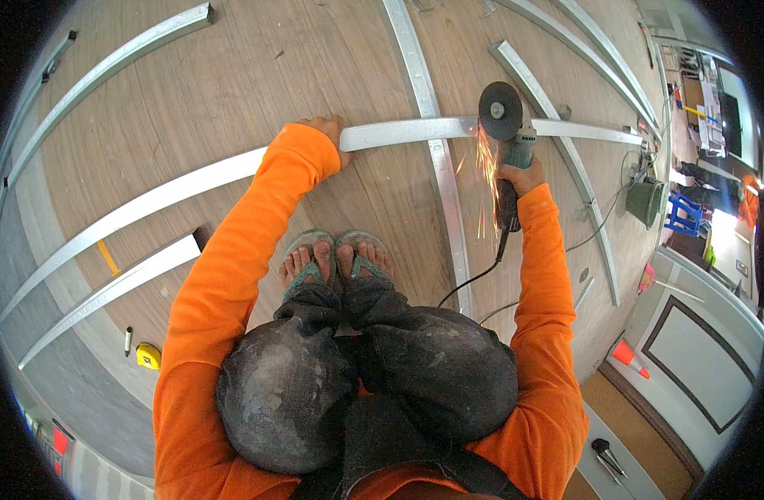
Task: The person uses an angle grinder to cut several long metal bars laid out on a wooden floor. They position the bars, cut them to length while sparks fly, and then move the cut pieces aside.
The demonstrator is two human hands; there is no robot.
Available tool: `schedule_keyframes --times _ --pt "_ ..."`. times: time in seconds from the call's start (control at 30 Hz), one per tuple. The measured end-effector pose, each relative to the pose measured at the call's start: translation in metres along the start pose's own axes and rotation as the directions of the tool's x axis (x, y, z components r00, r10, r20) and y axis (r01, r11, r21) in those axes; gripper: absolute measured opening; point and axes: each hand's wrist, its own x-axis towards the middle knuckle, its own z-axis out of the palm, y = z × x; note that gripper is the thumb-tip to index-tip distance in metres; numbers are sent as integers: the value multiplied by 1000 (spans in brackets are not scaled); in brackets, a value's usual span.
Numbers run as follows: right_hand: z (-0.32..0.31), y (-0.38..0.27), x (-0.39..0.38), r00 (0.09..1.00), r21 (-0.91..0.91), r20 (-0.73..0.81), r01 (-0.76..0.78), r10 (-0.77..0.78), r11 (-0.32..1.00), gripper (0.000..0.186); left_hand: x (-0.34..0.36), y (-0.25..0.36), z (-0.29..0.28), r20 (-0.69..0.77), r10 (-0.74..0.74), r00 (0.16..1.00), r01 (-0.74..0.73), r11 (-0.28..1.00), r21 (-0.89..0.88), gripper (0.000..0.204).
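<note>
My left hand (pixel 330 137) grips a long silver metal channel (pixel 173 183) lying crosswise over another channel (pixel 444 208) on the wood-look floor (pixel 332 67). My right hand (pixel 522 175) is wrapped round an angle grinder (pixel 515 150) with a dark disc (pixel 500 111), held at the crosswise channel to the right of the crossing. Orange sparks (pixel 487 179) stream downward from the cut. The grinder's black cord (pixel 473 279) runs down behind my legs. My feet in sandals (pixel 319 262) are below the channel, between my hands.
More channels (pixel 107 71) lie around, at left, top and right. A tape measure (pixel 147 356) and marker (pixel 128 342) lie lower left. At right are a grey bucket (pixel 643 202), cables (pixel 607 217), an orange cone (pixel 628 358), a blue plastic stool (pixel 683 214) and a framed white panel (pixel 694 362).
</note>
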Motion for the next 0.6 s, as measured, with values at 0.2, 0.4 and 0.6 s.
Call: schedule_keyframes --times 0.2,0.4,0.6 --pt "0 25 14 998 225 56 -2 -10 974 56 2 0 3 -15 -14 1000 14 1000 -14 54" --pt "-5 37 27 994 33 39 97 -98 995 56 5 -2 7 -7 -18 1000 18 1000 -15 55" --pt "-7 36 29 997 -182 -39 58 -66 982 57 3 0 3 -5 -20 1000 20 1000 -6 58"
